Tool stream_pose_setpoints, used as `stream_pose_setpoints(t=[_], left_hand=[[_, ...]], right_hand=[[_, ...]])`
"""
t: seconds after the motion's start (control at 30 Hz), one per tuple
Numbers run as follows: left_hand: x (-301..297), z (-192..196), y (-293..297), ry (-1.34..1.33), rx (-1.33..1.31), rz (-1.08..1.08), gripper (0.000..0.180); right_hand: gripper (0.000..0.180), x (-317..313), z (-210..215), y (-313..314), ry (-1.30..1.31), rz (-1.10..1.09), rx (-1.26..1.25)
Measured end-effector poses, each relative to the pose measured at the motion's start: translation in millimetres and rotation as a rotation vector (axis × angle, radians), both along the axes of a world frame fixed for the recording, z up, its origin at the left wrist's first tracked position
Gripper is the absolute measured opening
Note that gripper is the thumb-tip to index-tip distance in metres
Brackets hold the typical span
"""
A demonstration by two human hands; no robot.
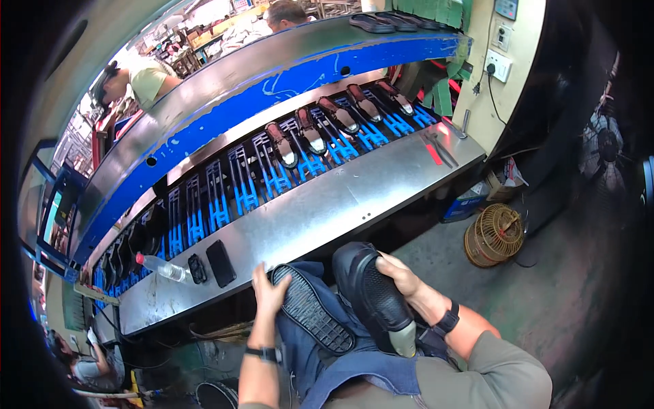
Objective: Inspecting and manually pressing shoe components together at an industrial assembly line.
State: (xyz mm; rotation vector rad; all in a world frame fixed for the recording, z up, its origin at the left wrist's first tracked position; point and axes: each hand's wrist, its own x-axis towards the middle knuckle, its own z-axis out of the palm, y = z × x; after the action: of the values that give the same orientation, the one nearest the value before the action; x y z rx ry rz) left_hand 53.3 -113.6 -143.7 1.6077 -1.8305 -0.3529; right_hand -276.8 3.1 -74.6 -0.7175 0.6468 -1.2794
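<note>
A black rubber shoe sole (315, 315) rests over my left thigh with its ribbed tread up. My left hand (270, 290) grips its upper left edge, thumb over the tread. Over my right thigh stands a black shoe (368, 290), tilted, with a pale greenish shoe last (403, 339) showing at its lower end. My right hand (402, 276) is closed around the shoe's right side. The sole and the shoe are side by side, a small gap between them. Whether an upper is attached under the sole is hidden.
Before me runs a metal bench (327, 204) holding a phone (220, 264), a small black object (197, 269), a plastic bottle (163, 268) and red-handled pliers (433, 151). Behind it, shoe parts (281, 144) sit on a blue slatted conveyor (246, 194). A wicker basket (492, 235) stands right.
</note>
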Motion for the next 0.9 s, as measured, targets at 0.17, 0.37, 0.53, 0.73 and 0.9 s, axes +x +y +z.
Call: stream_pose_setpoints(t=[0.17,0.37,0.53,0.73,0.9], left_hand=[[-7,42,-2,1.229,0.736,-0.358,0.044],[13,125,59,1.542,0.759,-0.656,0.076],[14,138,78,1.410,0.658,-0.506,0.085],[-21,160,72,1.253,0.551,-0.564,0.086],[-49,172,81,1.081,0.543,-0.628,0.071]], right_hand=[[0.071,-10,-61,60,-0.337,0.182,0.322],[0.072,-16,-63,56,-0.389,0.212,0.453],[0.090,0,-26,23,-0.374,0.182,0.447],[0.093,23,15,3,-0.111,0.591,0.221],[0.102,34,29,17,0.282,0.611,-0.119]])
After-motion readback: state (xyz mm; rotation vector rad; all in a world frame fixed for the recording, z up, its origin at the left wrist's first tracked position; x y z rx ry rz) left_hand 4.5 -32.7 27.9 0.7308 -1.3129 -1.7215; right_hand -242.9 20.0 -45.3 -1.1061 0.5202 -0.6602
